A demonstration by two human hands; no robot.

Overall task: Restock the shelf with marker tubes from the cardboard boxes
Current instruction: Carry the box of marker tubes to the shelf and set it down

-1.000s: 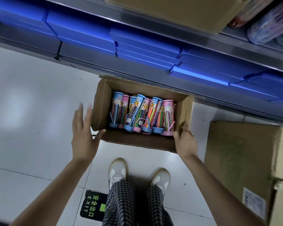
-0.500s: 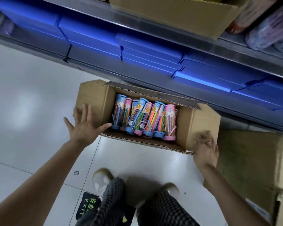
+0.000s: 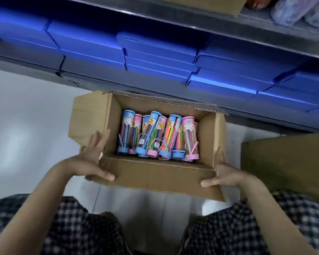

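An open cardboard box (image 3: 155, 173) sits in front of me, its near flap hanging down. Several marker tubes (image 3: 158, 137) with blue and pink caps lie side by side inside it. My left hand (image 3: 89, 161) presses its near left corner, with straight fingers spread flat on the left wall and the thumb along the front face. At the near right corner is my right hand (image 3: 224, 176), with the thumb lying on the front face and the fingers mostly hidden along the right wall. The box is held between both hands.
Behind the box, stacked blue boxes (image 3: 155, 52) fill the low grey shelf (image 3: 155, 87). A second cardboard box (image 3: 287, 162) stands close on the right. White floor tiles (image 3: 26, 126) lie to the left. My checked trouser knees (image 3: 72, 227) are below the box.
Both hands have gone from hovering beside the box to pressing on its near corners. The box is now closer to me and larger in view, and my knees have come up under it.
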